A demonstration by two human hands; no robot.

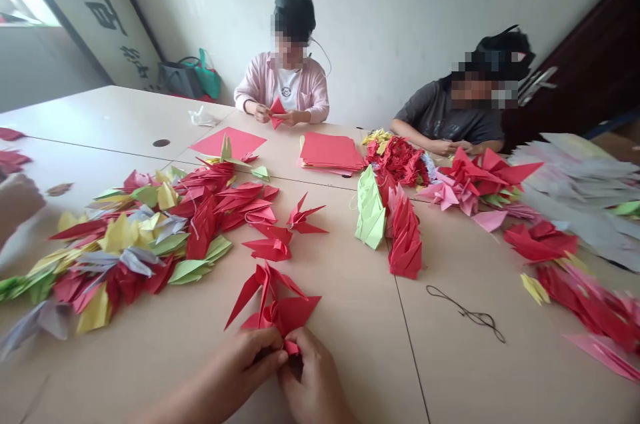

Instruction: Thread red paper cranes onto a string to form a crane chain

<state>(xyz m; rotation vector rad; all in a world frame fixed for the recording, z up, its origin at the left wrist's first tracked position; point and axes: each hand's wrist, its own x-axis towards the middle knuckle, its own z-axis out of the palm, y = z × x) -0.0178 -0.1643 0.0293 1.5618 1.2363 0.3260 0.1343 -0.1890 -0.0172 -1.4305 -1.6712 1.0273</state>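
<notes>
At the near edge of the table, my left hand (253,359) and my right hand (314,371) meet, both closed on a red paper crane (300,312). Its pointed wings spread out beyond my fingers, and a small red bit shows between my fingertips. The part deeper in my grip is hidden. Just behind it is another red folded crane (265,283), overlapping it in view, so I cannot tell if they touch. Farther up lie two more, a flatter red crane (273,244) and a red crane with thin points (303,216).
Mixed folded papers (125,234) heap on the left. Stacked green cranes (370,211), red cranes (405,237) and a black cord (467,314) lie right of centre. Red sheets (333,152) are stacked farther back. Two people sit across; another person's hand (17,204) shows at left.
</notes>
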